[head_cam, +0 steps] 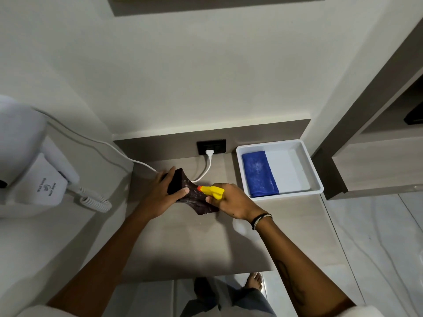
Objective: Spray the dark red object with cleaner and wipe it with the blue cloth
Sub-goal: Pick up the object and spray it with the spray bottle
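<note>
dark red object (192,195) sits wet on the counter between both hands, looks stiff, probably slippery. left hand (163,194) clamps its far edge, best hold. right hand (231,201) grips yellow sprayer (211,191). blue cloth (259,173) beyond right hand.

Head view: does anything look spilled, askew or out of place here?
Nothing stands out. White specks on the dark red object look like cleaner from the yellow sprayer in the right hand. The blue cloth lies folded in the white tray.

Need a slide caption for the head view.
Left hand steadies dark red object; right hand aims yellow sprayer.
</note>
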The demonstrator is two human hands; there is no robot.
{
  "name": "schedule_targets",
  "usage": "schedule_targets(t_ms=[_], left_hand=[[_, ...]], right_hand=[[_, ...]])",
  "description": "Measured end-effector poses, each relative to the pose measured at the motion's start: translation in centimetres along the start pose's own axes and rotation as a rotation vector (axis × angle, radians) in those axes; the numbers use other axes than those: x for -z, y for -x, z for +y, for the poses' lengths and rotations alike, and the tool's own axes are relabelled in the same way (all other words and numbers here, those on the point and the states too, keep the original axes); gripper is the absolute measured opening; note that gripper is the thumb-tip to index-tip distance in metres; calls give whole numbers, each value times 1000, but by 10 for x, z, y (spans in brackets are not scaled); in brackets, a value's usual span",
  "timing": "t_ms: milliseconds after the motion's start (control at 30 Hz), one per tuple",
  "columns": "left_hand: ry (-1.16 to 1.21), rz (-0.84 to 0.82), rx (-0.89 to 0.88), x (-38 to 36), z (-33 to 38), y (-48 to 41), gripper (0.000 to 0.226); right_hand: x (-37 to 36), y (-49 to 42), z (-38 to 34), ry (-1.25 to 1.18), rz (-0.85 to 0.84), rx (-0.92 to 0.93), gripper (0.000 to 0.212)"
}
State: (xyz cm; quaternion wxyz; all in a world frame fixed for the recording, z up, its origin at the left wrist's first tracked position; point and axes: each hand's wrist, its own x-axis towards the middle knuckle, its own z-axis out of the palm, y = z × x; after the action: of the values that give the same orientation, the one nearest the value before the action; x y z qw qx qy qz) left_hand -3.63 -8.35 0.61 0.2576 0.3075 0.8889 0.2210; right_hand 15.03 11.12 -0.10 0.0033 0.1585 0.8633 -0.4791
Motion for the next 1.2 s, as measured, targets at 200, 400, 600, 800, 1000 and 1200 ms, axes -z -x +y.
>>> schedule_targets(t_ms=[200, 400, 600, 800, 1000, 1200], left_hand=[[-33, -64, -27, 8, 1, -1, 133], [24, -52, -33, 10, 4, -1, 124], [-25, -12, -49, 9, 14, 0, 119], [-62, 131, -35, -6, 38, 0, 105], [-201, 231, 10, -24, 60, 7, 101], [-303, 297, 55, -32, 82, 9, 102]], right_hand=[[3, 4, 22, 177, -14, -161, 26], [19, 21, 57, 139, -49, -273, 29], [65, 28, 65, -111, 213, -307, 17], [150, 20, 81, 81, 511, -194, 32], [171, -4, 122, 79, 647, -328, 42], [155, -10, 142, -60, 741, -358, 52]])
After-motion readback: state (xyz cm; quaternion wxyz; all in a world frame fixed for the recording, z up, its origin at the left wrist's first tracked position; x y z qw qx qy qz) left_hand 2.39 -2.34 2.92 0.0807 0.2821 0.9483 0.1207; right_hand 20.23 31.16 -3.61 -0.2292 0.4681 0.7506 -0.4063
